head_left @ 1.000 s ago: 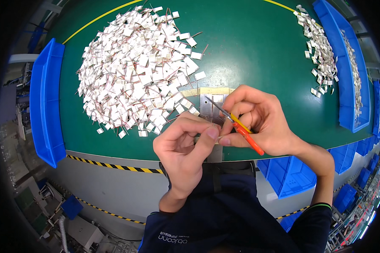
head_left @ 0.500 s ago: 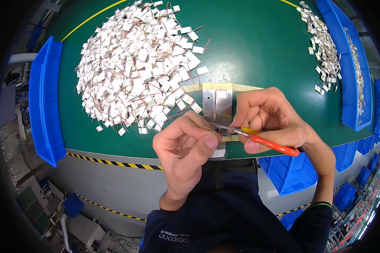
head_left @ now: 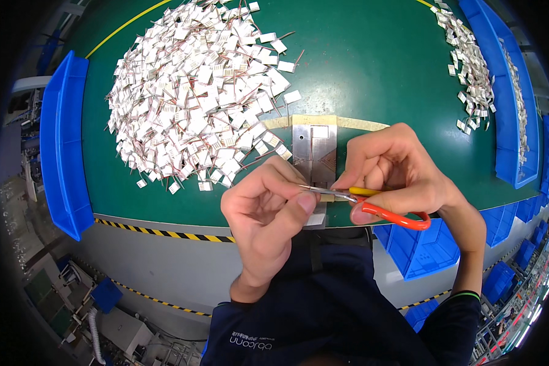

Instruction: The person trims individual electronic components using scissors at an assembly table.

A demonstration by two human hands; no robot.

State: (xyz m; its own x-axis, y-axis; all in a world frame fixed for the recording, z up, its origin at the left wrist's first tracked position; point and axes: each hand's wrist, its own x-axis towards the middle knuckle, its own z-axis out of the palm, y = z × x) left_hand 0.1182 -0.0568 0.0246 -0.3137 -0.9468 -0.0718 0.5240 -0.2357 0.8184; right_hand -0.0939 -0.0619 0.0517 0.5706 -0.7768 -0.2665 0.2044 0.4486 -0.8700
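My right hand (head_left: 402, 174) is closed round a slim tool (head_left: 399, 218) with one red and one yellow handle and thin pointed metal jaws. Whether it is scissors or fine pliers I cannot tell. The jaw tips reach the fingertips of my left hand (head_left: 268, 204), which pinch something too small to make out. Just beyond both hands, a metal fixture block (head_left: 302, 152) lies on the green table, a small white rectangular piece (head_left: 319, 132) set in its top. Part of the block is hidden by my hands.
A big heap of white connectors with thin wires (head_left: 195, 97) covers the table's left. A smaller row of similar pieces (head_left: 470, 67) lies at the far right beside a blue bin (head_left: 512, 140). Another blue bin (head_left: 64, 146) stands at the left edge. Beige tape (head_left: 360, 124) runs beside the fixture.
The tool's jaws, spread apart before, now lie closer together at my left fingertips. My right hand has shifted slightly; the left has hardly moved.
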